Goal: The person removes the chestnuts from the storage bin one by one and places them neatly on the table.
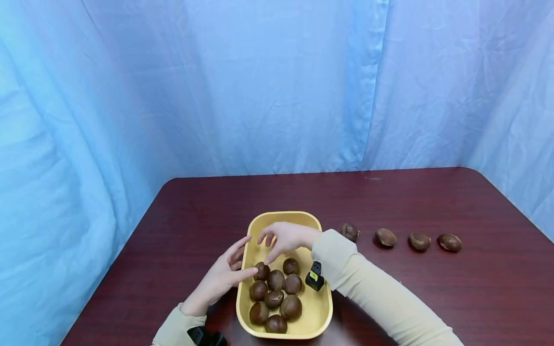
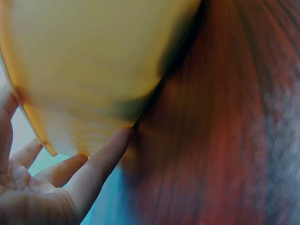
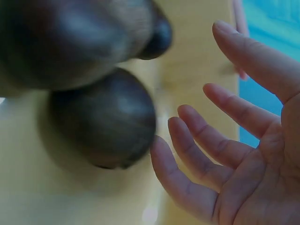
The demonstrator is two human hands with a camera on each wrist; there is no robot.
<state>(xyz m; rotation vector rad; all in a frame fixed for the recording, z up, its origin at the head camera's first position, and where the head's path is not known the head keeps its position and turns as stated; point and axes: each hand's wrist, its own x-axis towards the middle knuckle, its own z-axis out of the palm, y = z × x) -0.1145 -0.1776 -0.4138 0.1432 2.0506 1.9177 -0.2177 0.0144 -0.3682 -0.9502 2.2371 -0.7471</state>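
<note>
A yellow rectangular container (image 1: 284, 334) with rounded corners stands on the table, several brown chestnuts (image 1: 275, 280) lying in its nearer part. My left hand (image 1: 222, 276) holds its left wall, thumb over the rim and fingers outside. In the left wrist view, fingertips of the left hand (image 2: 61, 183) touch the container's outer wall (image 2: 98, 61). Over the inside of the container, my right hand (image 1: 285, 239) has loosely bent, spread fingers with nothing between them. The right wrist view shows the right hand (image 3: 234, 154) beside a blurred chestnut (image 3: 103, 122), its palm bare.
Several more chestnuts (image 1: 385, 237) lie in a row on the dark red table (image 1: 207, 206), right of the container. Light blue curtains (image 1: 268, 86) hang behind the table and along its sides. A small black device (image 1: 315, 276) sits at my right wrist.
</note>
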